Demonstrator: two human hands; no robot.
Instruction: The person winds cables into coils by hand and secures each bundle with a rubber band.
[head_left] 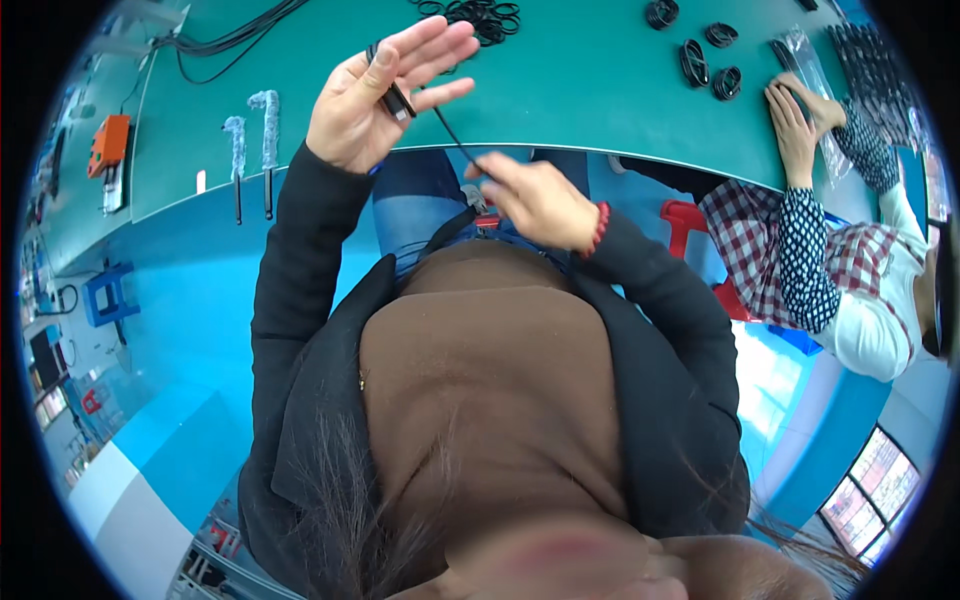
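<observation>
A clear plastic bag (805,60) lies flat at the far right of the green surface (580,90), long and narrow, with dark contents showing through; a co-worker's hands rest on it. Just right of it, a larger clear packet (880,70) of black pieces runs along the surface edge. No labels, signs or screens can be made out.

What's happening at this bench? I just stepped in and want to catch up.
A person in a dark jacket is handling a thin black cable above the edge of a green table. The left hand is raised, palm open, with the cable's thicker black end across its fingers; the right hand pinches the cable lower down. Finished black coils lie on the table, where a co-worker's hands rest on a clear bag.
</observation>
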